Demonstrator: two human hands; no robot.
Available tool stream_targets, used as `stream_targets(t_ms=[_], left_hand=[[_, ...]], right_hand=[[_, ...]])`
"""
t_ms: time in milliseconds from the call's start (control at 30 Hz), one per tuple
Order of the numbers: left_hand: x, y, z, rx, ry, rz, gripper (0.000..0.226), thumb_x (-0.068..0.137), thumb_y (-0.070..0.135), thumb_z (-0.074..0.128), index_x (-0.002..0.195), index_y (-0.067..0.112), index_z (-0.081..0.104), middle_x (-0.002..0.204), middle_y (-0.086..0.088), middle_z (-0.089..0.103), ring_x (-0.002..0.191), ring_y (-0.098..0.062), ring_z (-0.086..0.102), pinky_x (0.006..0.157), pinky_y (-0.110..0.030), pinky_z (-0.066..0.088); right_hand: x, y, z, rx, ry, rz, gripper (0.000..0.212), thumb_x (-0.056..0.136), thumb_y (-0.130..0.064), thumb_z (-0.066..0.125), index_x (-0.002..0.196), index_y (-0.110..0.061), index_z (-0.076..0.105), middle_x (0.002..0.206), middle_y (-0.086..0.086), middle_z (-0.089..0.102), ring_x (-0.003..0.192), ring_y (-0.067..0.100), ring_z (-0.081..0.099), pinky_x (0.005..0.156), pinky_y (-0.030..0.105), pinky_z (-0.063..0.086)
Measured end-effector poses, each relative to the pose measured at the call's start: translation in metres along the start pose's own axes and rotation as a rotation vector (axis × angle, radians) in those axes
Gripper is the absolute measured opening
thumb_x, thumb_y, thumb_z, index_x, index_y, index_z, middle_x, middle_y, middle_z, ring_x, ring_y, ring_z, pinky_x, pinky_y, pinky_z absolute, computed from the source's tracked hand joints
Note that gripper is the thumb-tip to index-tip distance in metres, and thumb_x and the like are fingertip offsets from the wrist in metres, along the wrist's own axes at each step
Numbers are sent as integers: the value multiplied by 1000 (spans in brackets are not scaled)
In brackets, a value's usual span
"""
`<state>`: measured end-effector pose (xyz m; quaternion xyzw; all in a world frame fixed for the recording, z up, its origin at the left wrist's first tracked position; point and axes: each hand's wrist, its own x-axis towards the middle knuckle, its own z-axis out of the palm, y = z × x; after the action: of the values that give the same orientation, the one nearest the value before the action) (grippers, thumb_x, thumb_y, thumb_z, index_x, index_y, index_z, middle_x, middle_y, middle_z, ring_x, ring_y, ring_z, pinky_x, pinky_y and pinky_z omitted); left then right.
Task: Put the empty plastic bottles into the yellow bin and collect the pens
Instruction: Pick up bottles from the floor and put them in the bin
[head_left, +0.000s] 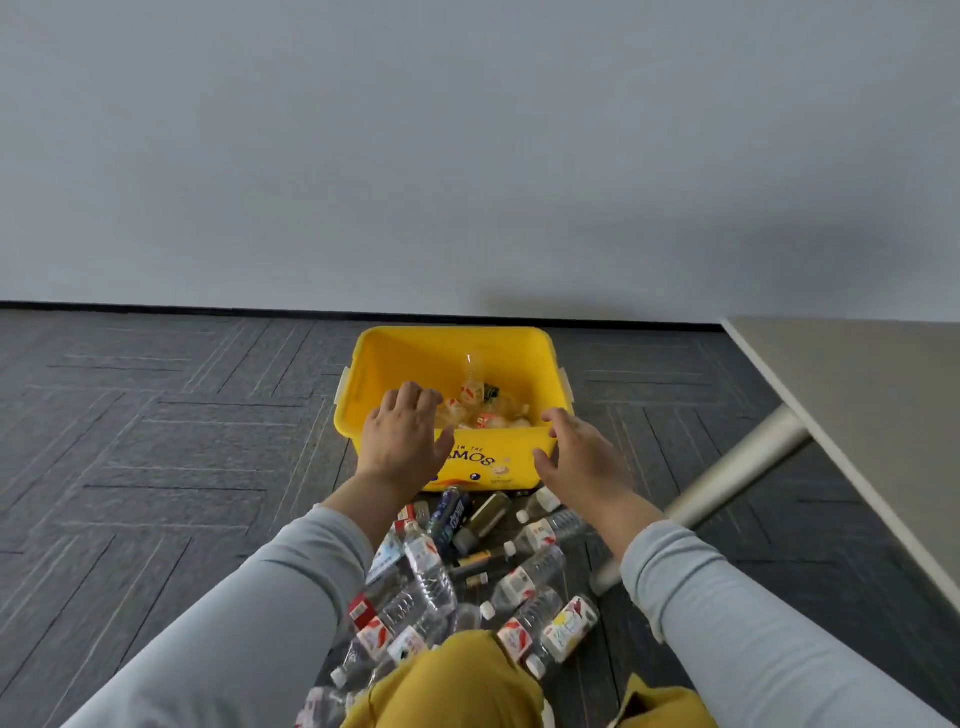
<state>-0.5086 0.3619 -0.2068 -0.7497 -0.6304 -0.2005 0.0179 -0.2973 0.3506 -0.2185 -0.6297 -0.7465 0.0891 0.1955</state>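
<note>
A yellow bin (395, 358) stands on the carpet near the wall, with several clear bottles (480, 410) lying inside. One clear bottle (471, 364) shows upright above them. My left hand (402, 439) hovers over the bin's near left rim with its fingers loosely bent and nothing in it. At the near right corner my right hand (579, 460) is spread and holds nothing. A pile of empty plastic bottles (431, 582) lies on the floor between my arms, among them a dark blue one (451, 512) and an olive one (485, 515). A dark pen-like stick (478, 561) lies in the pile.
A pale table (872, 395) juts in from the right on a slanted metal leg (727, 478) that comes down beside the bottle pile. A grey wall (467, 156) rises right behind the bin. My knees in yellow trousers (457, 680) are at the bottom.
</note>
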Motion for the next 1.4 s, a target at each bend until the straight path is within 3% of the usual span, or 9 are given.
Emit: stream_targets(t_ms=[267,533,700,800,933,1067,1400], left_hand=[[-88,13,46,-83,-137,20,33,88,31,55,114,10,56,111,-10,55,105,-31,50,81,-40,44],[-169,-18,61,-72,-200,-23,32,83,28,63,107,6,58,105,-15,59,96,-35,55,77,-42,48],[-209,-45,55,-37,-209,-50,41,80,41,39,97,9,58,93,-11,60,85,-33,59,62,-38,51],[-224,-66,51,-29,-224,-90,42,80,39,40,100,9,60,99,-13,61,89,-34,60,66,-40,52],[-241,-94,38,-4,-198,-113,31,82,26,64,105,7,61,101,-14,61,94,-35,58,73,-41,51],[-245,-124,26,-8,-194,-162,34,87,28,59,113,6,58,110,-14,58,103,-33,54,82,-41,47],[-267,-209,42,2,-304,-244,33,84,25,62,111,6,58,109,-12,57,103,-33,52,80,-44,47]], right_hand=[[-84,22,57,26,-108,86,39,90,-31,52,126,-17,44,120,5,57,108,26,53,84,37,44],[-143,2,107,72,-176,88,40,91,-29,52,127,-15,44,123,7,56,112,27,51,86,38,44],[-166,-23,133,72,-226,65,39,92,-30,50,127,-17,43,121,6,56,109,26,52,83,38,43],[-165,-39,146,71,-244,32,39,92,-31,50,127,-16,43,121,6,55,108,26,52,83,38,43],[-161,-71,159,70,-272,-30,42,93,-30,49,130,-14,41,126,8,54,112,28,51,84,37,43],[-150,-103,176,76,-331,-65,46,93,-29,47,135,-14,38,133,9,50,116,28,50,89,38,43],[-131,-145,232,21,-411,-169,41,93,-31,48,129,-14,41,123,7,56,108,25,54,83,37,44]])
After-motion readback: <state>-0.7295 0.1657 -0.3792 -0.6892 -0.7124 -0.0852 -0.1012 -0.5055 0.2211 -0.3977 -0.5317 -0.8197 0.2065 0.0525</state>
